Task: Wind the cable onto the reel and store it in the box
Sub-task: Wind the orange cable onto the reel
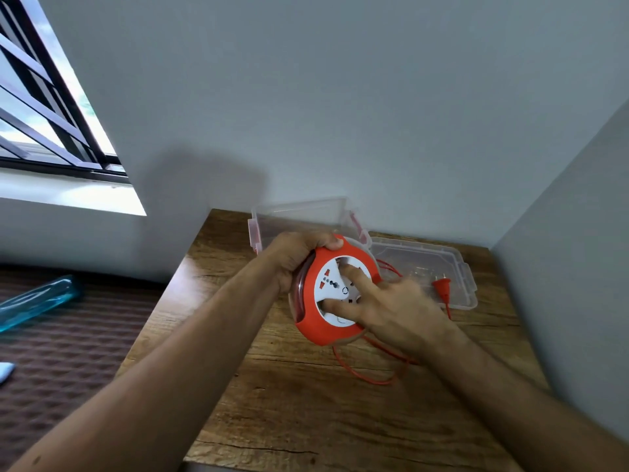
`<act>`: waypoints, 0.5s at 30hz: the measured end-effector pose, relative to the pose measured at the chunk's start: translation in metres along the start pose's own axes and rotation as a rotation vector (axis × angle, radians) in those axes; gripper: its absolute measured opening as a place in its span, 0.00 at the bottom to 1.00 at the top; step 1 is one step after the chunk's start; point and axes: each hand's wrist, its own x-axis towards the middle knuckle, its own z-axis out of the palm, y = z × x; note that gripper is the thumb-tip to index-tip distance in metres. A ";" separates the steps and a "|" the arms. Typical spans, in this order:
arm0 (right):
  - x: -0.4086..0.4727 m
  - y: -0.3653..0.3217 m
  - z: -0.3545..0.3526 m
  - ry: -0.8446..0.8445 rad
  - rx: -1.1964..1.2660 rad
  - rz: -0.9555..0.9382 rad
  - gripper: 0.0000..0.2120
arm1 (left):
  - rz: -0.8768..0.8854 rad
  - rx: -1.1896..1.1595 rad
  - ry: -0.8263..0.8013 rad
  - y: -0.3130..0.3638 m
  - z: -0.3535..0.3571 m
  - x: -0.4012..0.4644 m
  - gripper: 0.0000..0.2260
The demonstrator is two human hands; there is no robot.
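Winding is in hand: left hand [292, 258] clamps the reel [335, 289], right hand [396, 310] fingers spread on its hub, loose cable [369, 378] left to crank in.

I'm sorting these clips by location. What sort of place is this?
Probably a room in a home, perhaps a bedroom. A small wooden table sits in a corner of plain walls, a barred window is at the left, and a brown quilted surface, maybe a mattress, lies beside the table.
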 end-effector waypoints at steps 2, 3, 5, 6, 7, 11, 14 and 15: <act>0.002 -0.001 0.002 0.028 0.013 0.044 0.27 | 0.028 -0.033 0.067 -0.002 0.002 0.002 0.15; 0.004 -0.002 0.003 0.054 0.032 0.093 0.27 | 0.049 -0.047 0.092 -0.004 0.004 0.002 0.16; 0.010 -0.004 0.003 0.165 0.128 0.289 0.29 | 0.105 -0.076 0.113 -0.006 0.009 0.005 0.18; 0.013 -0.005 0.004 0.265 0.213 0.429 0.30 | 0.136 -0.098 0.106 -0.007 0.012 0.007 0.19; 0.015 -0.009 0.006 0.353 0.323 0.576 0.30 | 0.174 -0.115 0.097 -0.008 0.016 0.008 0.18; 0.026 -0.037 0.022 0.431 1.006 0.975 0.26 | 0.337 0.046 0.107 -0.010 0.017 0.013 0.07; 0.019 -0.041 0.032 0.490 1.159 0.985 0.19 | 0.301 -0.075 0.168 -0.013 0.006 0.013 0.06; 0.013 -0.039 0.034 0.481 1.086 0.908 0.16 | 0.261 -0.143 0.179 -0.013 0.003 0.013 0.09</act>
